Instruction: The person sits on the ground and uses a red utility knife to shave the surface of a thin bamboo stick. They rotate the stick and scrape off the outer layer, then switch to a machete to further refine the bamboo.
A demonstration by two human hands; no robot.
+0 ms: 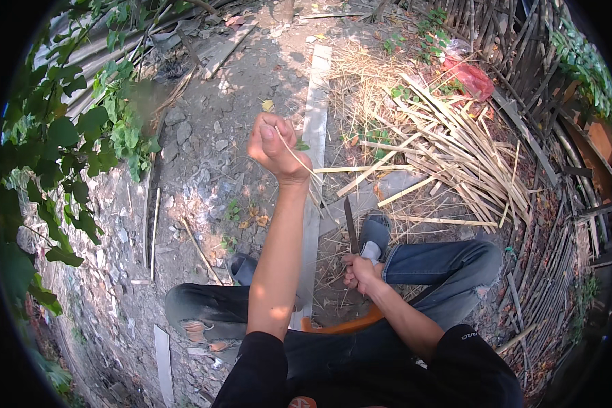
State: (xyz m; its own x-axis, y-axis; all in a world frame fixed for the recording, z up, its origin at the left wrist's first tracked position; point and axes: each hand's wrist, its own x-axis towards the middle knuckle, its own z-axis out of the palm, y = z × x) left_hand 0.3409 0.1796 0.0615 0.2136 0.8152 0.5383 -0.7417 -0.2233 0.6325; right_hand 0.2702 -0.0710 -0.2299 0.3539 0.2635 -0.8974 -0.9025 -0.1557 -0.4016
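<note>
My left hand (273, 148) is raised out in front of me, closed on a thin pale bamboo strip (294, 155). The strip slants down to the right past my wrist. Low in front of me, my right hand (362, 273) grips a knife, its handle hidden in my fingers. The dark, narrow knife blade (351, 226) points away from me, beside my right shoe (375, 231). A long pale plank (316, 102) lies on the ground, running away from me behind my left forearm.
A heap of split bamboo strips (466, 146) lies to the right, with thin shavings (357, 78) beyond it. A red mesh bag (470, 78) sits behind the heap. Leafy vines (64, 136) hang at the left. Stacked sticks (544, 299) line the right side.
</note>
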